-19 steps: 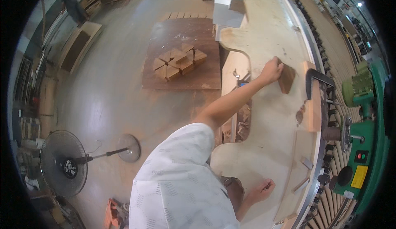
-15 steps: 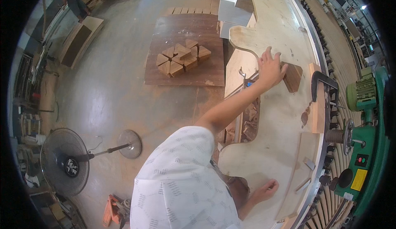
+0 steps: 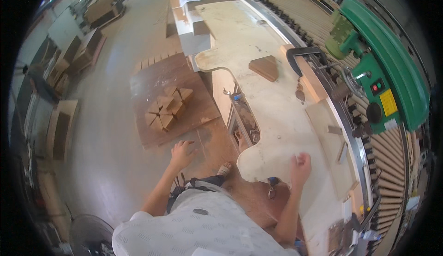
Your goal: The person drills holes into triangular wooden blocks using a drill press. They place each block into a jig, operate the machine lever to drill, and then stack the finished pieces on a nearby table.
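My left hand [image 3: 183,154] is open, fingers apart and empty, in the air over the floor near the brown board [image 3: 157,140]. Several wedge-shaped wood blocks [image 3: 170,106] sit grouped on that board. My right hand [image 3: 301,167] is over the near part of the pale plywood tabletop [image 3: 277,131]. Its fingers are curled in and slightly blurred, with nothing visible in them. Farther off on the tabletop lies a brown wedge-shaped wood block [image 3: 264,68], apart from both hands.
A black clamp [image 3: 295,57] grips a wood strip [image 3: 311,80] along the tabletop's right side. Beyond stands a green machine [image 3: 392,71] over rollers [image 3: 392,177]. The tabletop has a curved cut-out on its left. A fan [image 3: 90,233] stands at lower left.
My left hand has come away from the wood block on the tabletop and swung left over the floor. The block stays behind. The whole view has turned.
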Demonstrator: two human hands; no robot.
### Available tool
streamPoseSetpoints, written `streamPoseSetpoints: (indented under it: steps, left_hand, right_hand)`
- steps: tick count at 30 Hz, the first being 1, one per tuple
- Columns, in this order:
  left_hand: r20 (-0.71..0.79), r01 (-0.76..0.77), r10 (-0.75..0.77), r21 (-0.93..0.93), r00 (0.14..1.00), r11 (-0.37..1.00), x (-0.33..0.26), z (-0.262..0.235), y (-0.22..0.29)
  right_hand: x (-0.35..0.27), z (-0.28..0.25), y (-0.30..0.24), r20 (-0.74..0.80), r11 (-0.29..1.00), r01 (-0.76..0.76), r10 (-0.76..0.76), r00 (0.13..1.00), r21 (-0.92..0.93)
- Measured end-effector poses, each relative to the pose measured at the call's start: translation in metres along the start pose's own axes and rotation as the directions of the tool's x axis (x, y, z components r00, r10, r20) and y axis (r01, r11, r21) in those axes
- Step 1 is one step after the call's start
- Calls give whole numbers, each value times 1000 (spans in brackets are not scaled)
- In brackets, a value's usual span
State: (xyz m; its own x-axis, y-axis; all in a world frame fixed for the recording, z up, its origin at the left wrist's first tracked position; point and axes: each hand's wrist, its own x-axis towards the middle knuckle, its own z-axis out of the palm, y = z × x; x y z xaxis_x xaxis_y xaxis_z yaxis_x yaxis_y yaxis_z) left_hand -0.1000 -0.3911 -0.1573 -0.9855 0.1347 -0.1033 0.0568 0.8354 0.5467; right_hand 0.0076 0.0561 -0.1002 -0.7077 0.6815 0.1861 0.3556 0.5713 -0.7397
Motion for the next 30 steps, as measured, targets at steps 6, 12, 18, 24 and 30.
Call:
streamPoseSetpoints:
  steps: [6,12,18,24,30]
  left_hand:
    - [-68,-237,235,-37,970,971,22,-16,19]
    - [158,-470,486,-128,860,873,47,-9,22]
    - [395,-560,569,-152,721,815,121,-52,-64]
    - [510,-481,573,-315,641,818,222,-102,-126]
    - [442,-451,544,-305,713,839,280,-121,-123]
  right_hand:
    - [94,88,-90,163,912,393,-409,898,121]
    - [209,190,-130,142,913,408,-399,906,-33]
    - [239,287,-168,-260,964,244,-264,929,-108]
    - [272,353,-212,-449,907,303,-410,794,-293]
    - [252,348,-279,-132,964,86,-54,990,250]
